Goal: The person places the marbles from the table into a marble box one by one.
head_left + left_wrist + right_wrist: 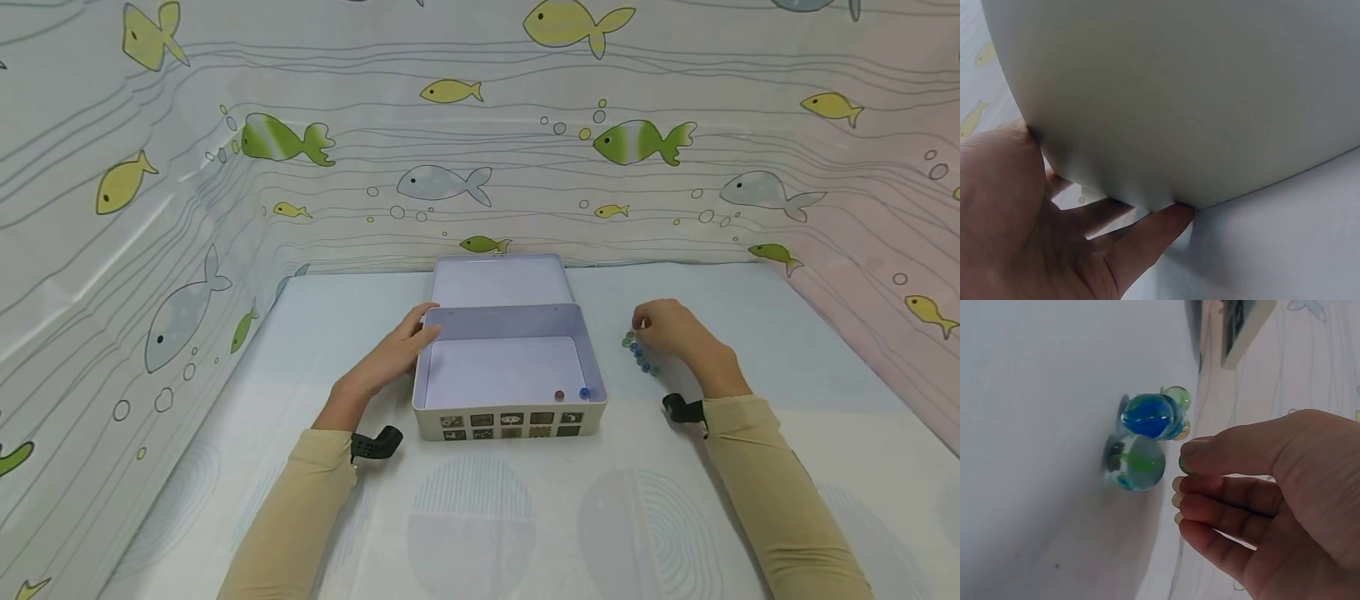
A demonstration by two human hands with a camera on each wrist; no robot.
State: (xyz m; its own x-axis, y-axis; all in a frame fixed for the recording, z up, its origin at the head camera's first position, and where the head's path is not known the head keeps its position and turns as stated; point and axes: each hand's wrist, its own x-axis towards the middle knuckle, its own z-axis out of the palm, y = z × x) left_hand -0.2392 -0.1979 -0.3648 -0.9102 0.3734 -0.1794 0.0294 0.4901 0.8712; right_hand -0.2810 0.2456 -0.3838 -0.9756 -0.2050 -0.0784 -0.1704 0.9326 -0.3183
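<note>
While steadying the open box (pixel 510 423) with the left hand (pixel 397 348), thumb over the rim and fingers against the outer wall, seems to be collecting glass marbles (pixel 1145 419) singly into it. Probably calls next for lifting clear and carrying leftward over the near side wall, to join the brown marble (pixel 558 396) and blue marble (pixel 585 393) inside. Pinches, as far as the mostly hidden view allows, a green-tinted marble (pixel 1184 465) between right hand (pixel 675 327) thumb and fingertips, just beside the loose row on the tablecloth (pixel 562 500).
</note>
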